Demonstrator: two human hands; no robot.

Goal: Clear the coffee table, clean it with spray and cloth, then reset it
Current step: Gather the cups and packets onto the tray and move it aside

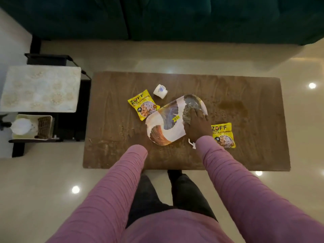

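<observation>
Obs., looking down from standing position at the near long edge of the coffee table (245, 155).

Right hand (198, 126): palm down on the right end of the patterned tray (168, 123), fingers fairly straight and close together, pressing on its surface. The hand covers the tray's rim there.

Left hand: hidden past the end of my left sleeve (129, 165), which reaches over the near edge of the table. I cannot tell how the fingers lie.

Tray: oval, leaf print, lying flat on the table near the middle, set at a diagonal with its right end farther from me.

Other items on the table:
- white cup (159, 91), on its side, just beyond the tray's upper left edge.
- yellow snack packet (142, 106), left of the tray, one corner touching or tucked under its rim; I cannot tell which.
- second yellow packet (223, 135), just right of my right wrist, apart from the tray.
- small white object (192, 144) under my right wrist, mostly covered, not identifiable.
- darker patch (233, 106) on the wood, right of the tray.

Surroundings: side table (42, 88) with a pale patterned top stands off the left end; a wicker basket (44, 126) sits on its lower shelf. A dark green sofa (175, 18) lies beyond the table.
</observation>
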